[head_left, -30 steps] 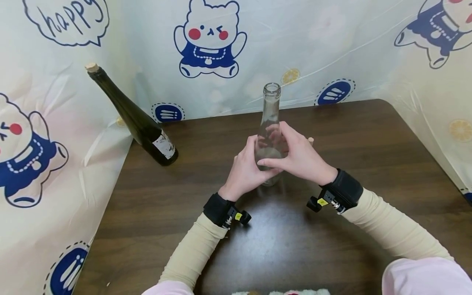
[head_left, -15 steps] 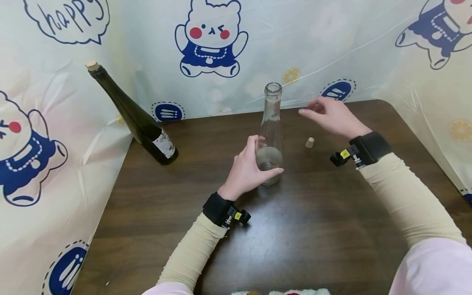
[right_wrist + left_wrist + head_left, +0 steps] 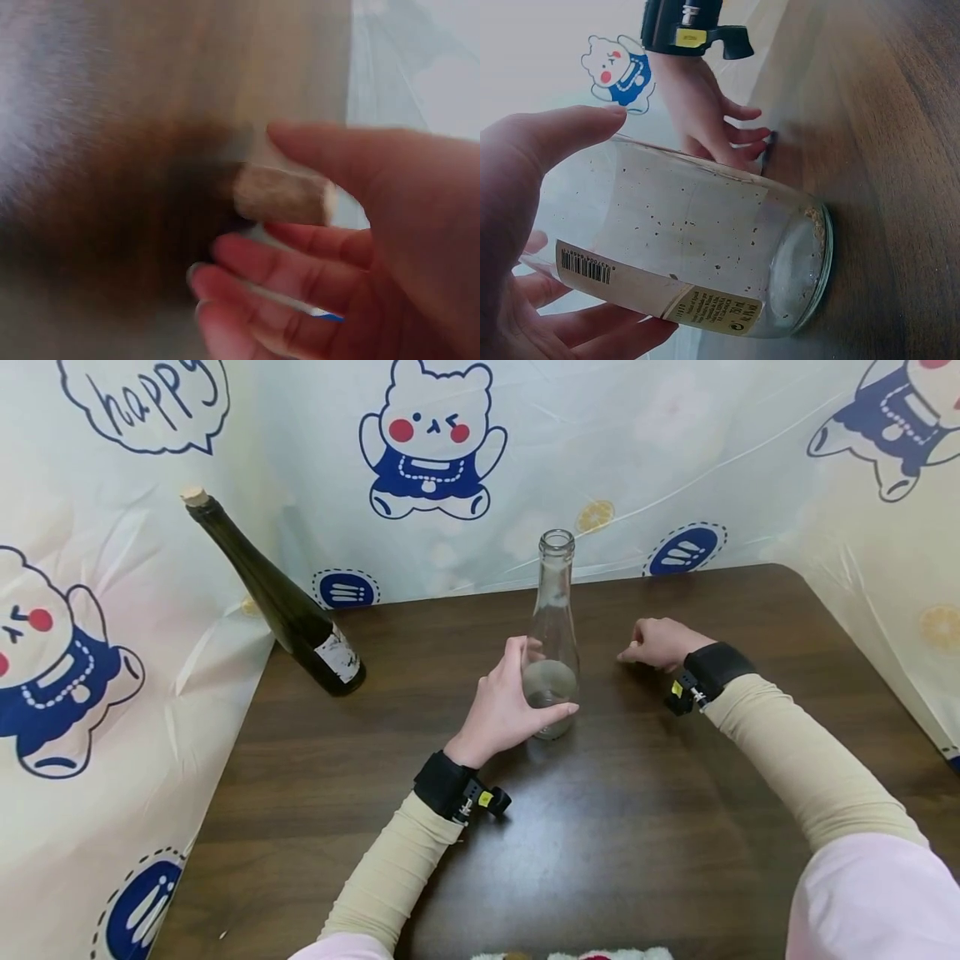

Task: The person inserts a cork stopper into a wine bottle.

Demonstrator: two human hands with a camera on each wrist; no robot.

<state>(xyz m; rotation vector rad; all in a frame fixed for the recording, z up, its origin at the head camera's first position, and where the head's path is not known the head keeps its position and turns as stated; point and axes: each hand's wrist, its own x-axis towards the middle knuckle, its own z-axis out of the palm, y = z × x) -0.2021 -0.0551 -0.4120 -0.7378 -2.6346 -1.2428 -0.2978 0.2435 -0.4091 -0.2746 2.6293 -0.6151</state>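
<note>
My left hand [image 3: 504, 706] grips the clear glass bottle [image 3: 553, 627] low on its body, thumb on one side and fingers on the other. The bottle stands upright, with its mouth uncovered. In the left wrist view, a barcode label [image 3: 592, 270] and dark specks show on the glass. My right hand [image 3: 660, 643] is low over the table, right of the bottle. In the right wrist view a small cork [image 3: 281, 195] stands between its thumb and loosely bent fingers, with a gap on the thumb side. The head view hides this cork behind the hand.
A dark green bottle [image 3: 281, 610] with a cork in its neck [image 3: 193, 497] and a torn white label stands at the back left. A patterned curtain [image 3: 427, 552] runs behind the wooden table [image 3: 480, 893]. A fuzzy cloth edge [image 3: 600, 955] shows at the front.
My right hand has left the clear bottle, swung right and up, then lowered to the small cork on the table. The left hand has kept its grip on the bottle.
</note>
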